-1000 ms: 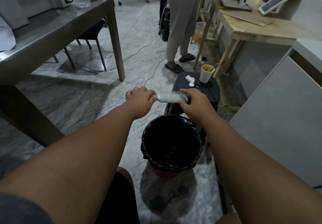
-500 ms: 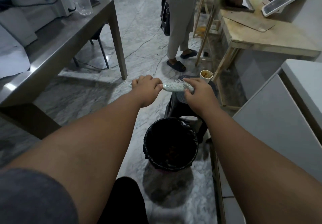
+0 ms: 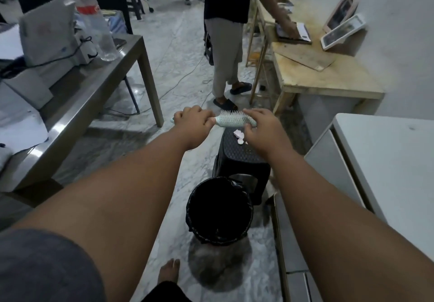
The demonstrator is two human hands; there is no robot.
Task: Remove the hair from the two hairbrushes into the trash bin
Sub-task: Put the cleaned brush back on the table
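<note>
- Hairbrush [image 3: 231, 120]: pale mint, held level at arm's length, bristles pointing up. Handle end runs into the left fist; head end lies under the right hand's fingers. It sits above a black stool, beyond the bin rather than directly over it.
- Left hand [image 3: 193, 123]: closed in a fist around the brush handle, thumb pressed along the neck where handle meets head. A short tip of the handle pokes out on the far side of the fist.
- Right hand [image 3: 260, 129]: fingers curled down over the far end of the brush head, touching the bristles. Whether any hair is pinched between the fingertips cannot be told.
- Trash bin [image 3: 219, 210]: round, lined with a black bag, standing on the marble floor below and nearer than the hands, mouth open. Contents are too dark to make out.
- Black stool [image 3: 242, 158]: just behind the bin, with a small pale crumpled scrap [image 3: 239, 135] on its top, close under the right hand.
- Second hairbrush: not seen in the head view.
- Steel table [image 3: 94, 90]: left of the arms, carrying a clear plastic bottle [image 3: 98, 24].
- Standing person [image 3: 226, 43]: beyond the stool, reaching to a wooden bench [image 3: 324, 78].
</note>
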